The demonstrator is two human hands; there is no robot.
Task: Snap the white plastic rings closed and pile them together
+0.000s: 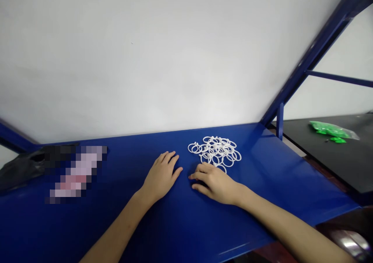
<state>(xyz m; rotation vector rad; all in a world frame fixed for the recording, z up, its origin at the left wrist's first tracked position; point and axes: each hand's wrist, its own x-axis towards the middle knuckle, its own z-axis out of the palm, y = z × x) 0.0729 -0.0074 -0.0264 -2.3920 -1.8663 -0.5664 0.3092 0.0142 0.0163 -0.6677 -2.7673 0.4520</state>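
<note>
A heap of several white plastic rings (217, 151) lies on the blue table (276, 185), near the wall. My right hand (214, 182) rests palm down just in front of the heap, its fingers loosely curled and touching the nearest ring. My left hand (161, 175) lies flat on the table to the left of the heap, fingers stretched out and together, holding nothing.
A blurred-out patch (74, 173) covers something on the table's left, beside a dark object (20, 169). A white wall rises behind. A blue frame post (314, 49) slants up at the right. A green bag (330, 131) lies on a black table (346, 158) beyond.
</note>
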